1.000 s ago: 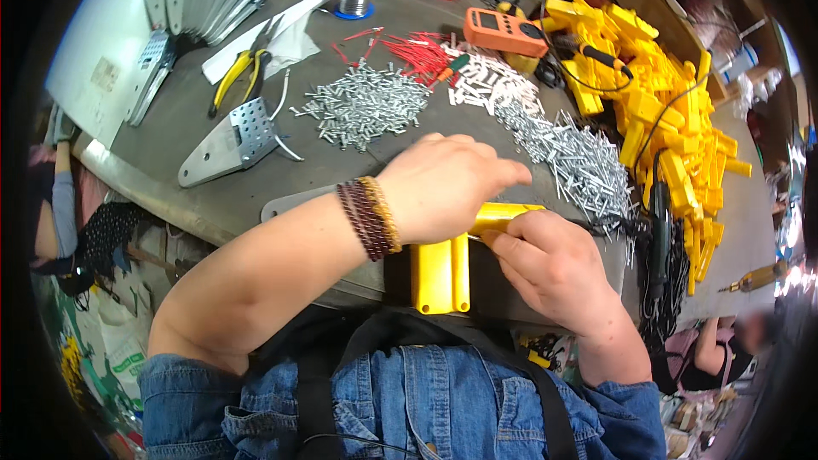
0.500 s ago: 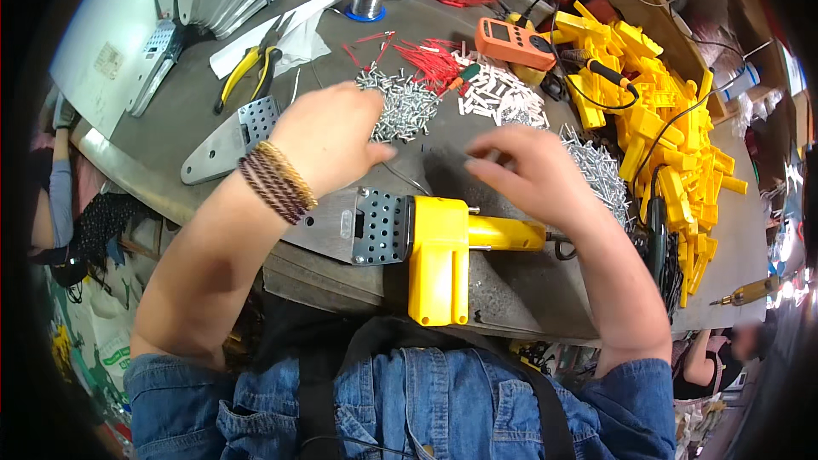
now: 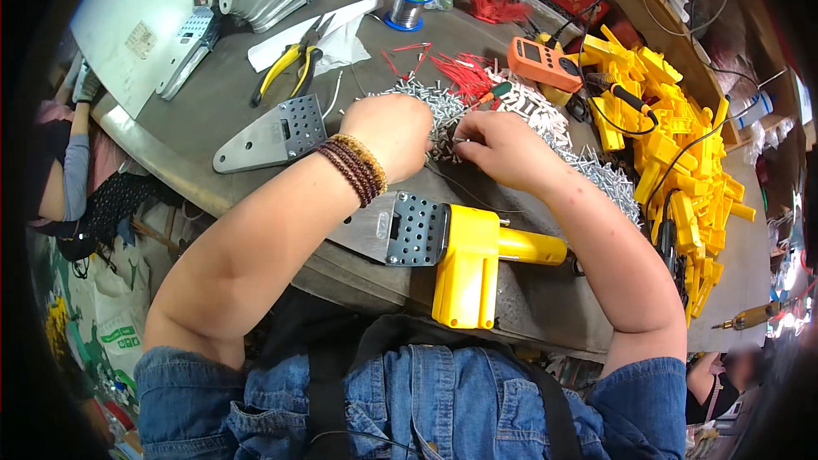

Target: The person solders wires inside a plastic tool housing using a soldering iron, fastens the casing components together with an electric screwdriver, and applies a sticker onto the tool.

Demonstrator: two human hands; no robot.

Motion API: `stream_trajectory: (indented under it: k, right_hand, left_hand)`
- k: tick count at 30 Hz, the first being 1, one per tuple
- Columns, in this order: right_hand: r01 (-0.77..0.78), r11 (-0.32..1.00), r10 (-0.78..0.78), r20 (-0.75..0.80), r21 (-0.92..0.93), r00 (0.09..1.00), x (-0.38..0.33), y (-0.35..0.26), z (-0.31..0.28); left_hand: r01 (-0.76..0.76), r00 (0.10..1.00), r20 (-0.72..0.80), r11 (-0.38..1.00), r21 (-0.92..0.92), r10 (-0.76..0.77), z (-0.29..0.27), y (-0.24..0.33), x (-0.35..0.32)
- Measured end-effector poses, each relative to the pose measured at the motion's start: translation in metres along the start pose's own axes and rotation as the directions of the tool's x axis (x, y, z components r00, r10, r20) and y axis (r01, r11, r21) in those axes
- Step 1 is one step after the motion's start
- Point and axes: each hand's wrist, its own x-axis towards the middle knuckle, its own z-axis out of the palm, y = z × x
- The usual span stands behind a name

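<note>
My left hand [image 3: 394, 132] is at the near edge of a pile of short silver screws [image 3: 439, 106], its fingertips mostly hidden behind the back of the hand. Just right of the pile, my right hand [image 3: 504, 150] is closed, thumb against forefinger, with a tiny shiny bit at the tips, too small to name. Below both hands lies a tapered metal plate with a perforated end [image 3: 416, 232], joined to a yellow plastic housing [image 3: 467, 266] with a yellow cylindrical handle [image 3: 532, 247]. A thin wire [image 3: 469, 196] runs from near the left hand above the housing.
Left on the bench are another perforated metal plate [image 3: 271, 135] and yellow-black pliers [image 3: 294, 64]. Farther back stand a solder spool [image 3: 407, 7] and red wires [image 3: 464, 72]. White sleeves [image 3: 538, 106], longer screws [image 3: 609, 179], an orange meter [image 3: 544, 63] and heaped yellow housings [image 3: 682, 153] occupy the right.
Both hands have come closer together over the screw pile. My right hand's fingers have gone from apart to pinched. The whole view has shifted, so the bench appears farther right.
</note>
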Motion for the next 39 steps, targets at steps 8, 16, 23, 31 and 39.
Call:
stream_trajectory:
  k: [8, 16, 23, 31, 39]
  right_hand:
    - [-0.099, 0.985, 0.107, -0.051, 0.143, 0.993, -0.033, 0.014, -0.013]
    - [-0.021, 0.993, 0.038, -0.154, 0.113, 0.987, -0.065, 0.014, -0.011]
    - [0.464, 0.875, -0.436, -0.192, 0.138, 0.879, -0.128, -0.040, -0.026]
    - [0.493, 0.867, -0.471, -0.212, 0.065, 0.856, -0.166, -0.064, 0.001]
    - [0.520, 0.844, -0.536, -0.193, -0.131, 0.822, -0.173, -0.063, -0.002]
  left_hand:
    - [-0.162, 0.942, -0.322, 0.972, -0.173, 0.099, 0.007, -0.012, 0.002]
    - [-0.532, 0.777, -0.527, 0.808, -0.254, 0.345, -0.001, 0.010, -0.041]
    - [-0.710, 0.702, -0.409, 0.620, -0.335, 0.583, -0.013, 0.036, -0.118]
    - [-0.717, 0.685, -0.476, 0.627, -0.305, 0.552, 0.008, 0.042, -0.131]
    - [-0.730, 0.608, -0.484, 0.683, -0.028, 0.630, 0.005, 0.050, -0.142]
